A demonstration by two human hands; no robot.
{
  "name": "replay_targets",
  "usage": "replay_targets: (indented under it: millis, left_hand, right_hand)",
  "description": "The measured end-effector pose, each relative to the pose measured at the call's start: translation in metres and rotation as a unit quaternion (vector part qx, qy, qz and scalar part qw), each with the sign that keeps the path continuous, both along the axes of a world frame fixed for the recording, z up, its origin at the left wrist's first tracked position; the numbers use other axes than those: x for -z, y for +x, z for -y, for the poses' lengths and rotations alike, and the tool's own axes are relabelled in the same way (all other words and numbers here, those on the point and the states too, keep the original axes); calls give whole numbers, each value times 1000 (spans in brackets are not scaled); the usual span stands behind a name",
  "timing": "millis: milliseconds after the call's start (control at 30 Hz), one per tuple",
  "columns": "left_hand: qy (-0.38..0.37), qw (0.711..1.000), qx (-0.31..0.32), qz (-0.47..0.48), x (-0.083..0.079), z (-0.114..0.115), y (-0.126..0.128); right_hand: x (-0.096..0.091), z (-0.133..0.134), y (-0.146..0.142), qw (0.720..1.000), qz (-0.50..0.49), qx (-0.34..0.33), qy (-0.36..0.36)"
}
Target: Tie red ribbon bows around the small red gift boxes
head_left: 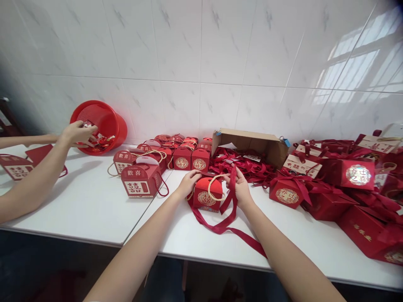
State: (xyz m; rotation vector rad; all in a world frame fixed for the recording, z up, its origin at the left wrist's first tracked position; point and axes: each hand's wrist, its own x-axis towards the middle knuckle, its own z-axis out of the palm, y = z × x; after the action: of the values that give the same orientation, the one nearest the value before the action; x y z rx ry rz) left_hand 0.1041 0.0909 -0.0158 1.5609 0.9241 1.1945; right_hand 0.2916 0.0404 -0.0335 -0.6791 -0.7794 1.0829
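A small red gift box [207,198] with a gold round emblem and a twisted rope handle [213,194] stands upright on the table before me. My left hand [189,183] grips its upper left side, the fingertips partly hidden behind the box top. Between the fingers of my right hand [239,187], just right of the box, a dark red ribbon [232,188] is pinched. It hangs in a loop below the box, and one end trails toward the table's front edge near my right forearm.
Left of me stand several red boxes [140,184]. A cardboard carton [252,142] of ribbons lies behind my hands; ribbon-tied boxes [287,191] are piled at right. At far left, a co-worker's hand [77,133] reaches into a tipped red basket [118,130] of wrapped sweets.
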Motion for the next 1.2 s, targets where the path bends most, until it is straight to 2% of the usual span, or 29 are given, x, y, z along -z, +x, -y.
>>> replay_targets:
  millis: [133, 300, 400, 567, 700, 767, 867, 967, 1100, 1200]
  left_hand:
    - [7, 999, -41, -10, 4, -6, -1]
    - [26, 988, -151, -24, 10, -19, -8]
    - [27, 979, -197, -36, 11, -23, -12]
    - [43, 974, -213, -65, 11, -20, -11]
    - [53, 977, -187, -82, 10, -15, -7]
    - [56, 978, -178, -88, 9, -13, -6]
    - [57, 978, -180, -93, 8, -11, -5]
    - [59, 975, -189, -98, 7, -12, -7]
    - [69, 967, -218, -109, 9, -16, -10]
    - [85, 956, -255, -116, 11, -19, -14]
  right_hand:
    - [3, -8, 12, 996, -80, 8, -45]
    - [4, -15, 29, 992, -95, 35, -72]
    - [4, -17, 30, 992, -86, 56, -78]
    - [7, -10, 11, 996, -24, 63, -50]
    - [12, -2, -4, 993, 117, 16, 9]
    - [15, -3, -5, 987, 161, 15, 19]
    - [18, -11, 2, 991, 112, 70, -29]
    - [21, -23, 17, 981, 65, 156, -92]
    - [29, -30, 39, 953, 93, 259, -126]
    - [31, -29, 47, 921, 163, 332, -120]
